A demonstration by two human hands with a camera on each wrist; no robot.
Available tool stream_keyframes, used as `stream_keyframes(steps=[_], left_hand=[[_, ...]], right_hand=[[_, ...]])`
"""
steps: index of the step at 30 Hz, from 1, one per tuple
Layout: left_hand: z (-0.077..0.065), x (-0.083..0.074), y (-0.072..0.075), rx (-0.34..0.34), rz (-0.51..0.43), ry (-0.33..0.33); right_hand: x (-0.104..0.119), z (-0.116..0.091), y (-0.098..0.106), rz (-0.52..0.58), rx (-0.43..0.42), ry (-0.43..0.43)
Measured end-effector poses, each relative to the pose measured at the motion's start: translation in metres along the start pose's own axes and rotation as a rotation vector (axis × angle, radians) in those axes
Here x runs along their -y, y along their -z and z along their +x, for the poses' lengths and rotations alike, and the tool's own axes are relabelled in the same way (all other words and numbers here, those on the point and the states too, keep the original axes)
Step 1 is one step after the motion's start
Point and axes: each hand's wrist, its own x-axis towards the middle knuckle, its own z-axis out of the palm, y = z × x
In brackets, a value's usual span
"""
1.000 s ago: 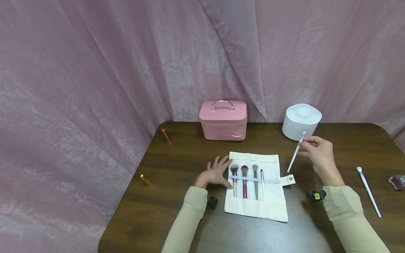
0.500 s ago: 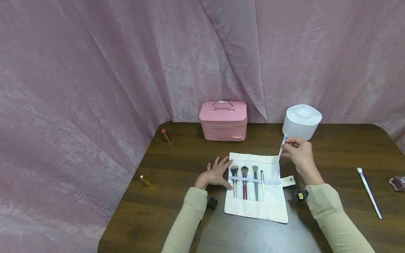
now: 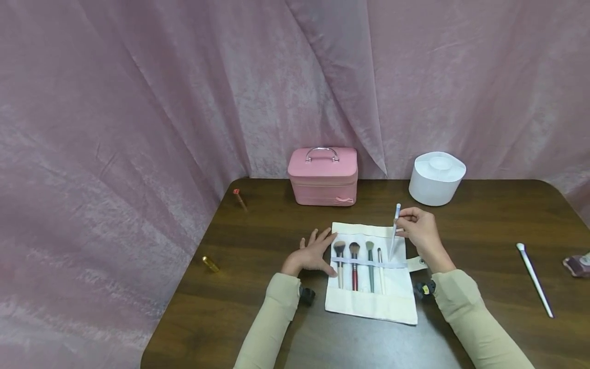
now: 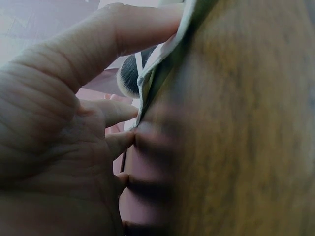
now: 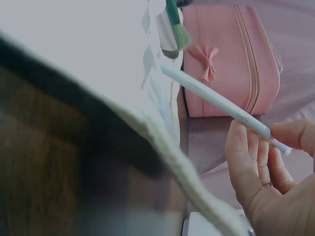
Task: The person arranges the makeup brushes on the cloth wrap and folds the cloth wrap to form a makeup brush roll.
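Observation:
A white makeup brush roll (image 3: 369, 308) lies unfolded on the table. Several makeup brushes sit under its elastic band, among them a red-handled brush (image 3: 355, 279) and a green-handled brush (image 3: 371, 277). My left hand (image 3: 310, 255) is spread at the roll's left edge, thumb and fingertips on the cloth. Between thumb and fingertips, my right hand (image 3: 420, 233) pinches a slim white makeup brush (image 5: 216, 101) near its upper end. This brush tilts over the right part of the roll, its lower end close to the band, right of the thin white brush (image 3: 381, 277).
At the back stand a pink case (image 3: 322, 179) and a white container (image 3: 435, 182). Another white brush (image 3: 534, 279) lies at the right, near a dark purple object (image 3: 577, 265). A red-tipped lipstick (image 3: 239, 199) and a gold tube (image 3: 210, 264) are at the left.
My right hand has carried the slim white brush leftward from beside the roll to over it, and lowered it toward the band. My left hand stays at the roll's edge.

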Motion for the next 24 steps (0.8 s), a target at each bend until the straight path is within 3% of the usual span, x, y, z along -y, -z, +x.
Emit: stream_keyframes(steps=[24], left_hand=[[0.0003, -0.0003, -0.0010, -0.003, -0.025, -0.001]], right_hand=[[-0.0018, -0.0087, -0.0070, -0.147, 0.112, -0.127]])
